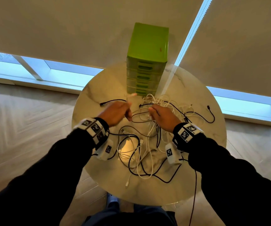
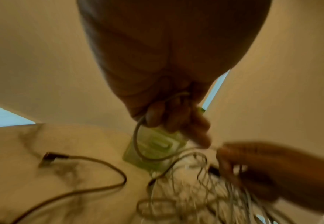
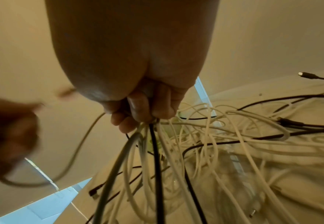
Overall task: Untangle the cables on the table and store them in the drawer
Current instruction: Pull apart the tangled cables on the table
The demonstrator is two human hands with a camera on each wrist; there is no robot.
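Right hand [image 1: 161, 115] grips a bunch of tangled cables [image 3: 157, 151] mid-frame; left hand [image 1: 115, 113] pinches one grey cable [image 2: 138, 145]. Draw it out slowly, feeding slack, not yanking knots tight.

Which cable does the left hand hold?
The grey cable: the left hand grips it alone, looping free toward the right hand, which grips a bundle of white and black cables.
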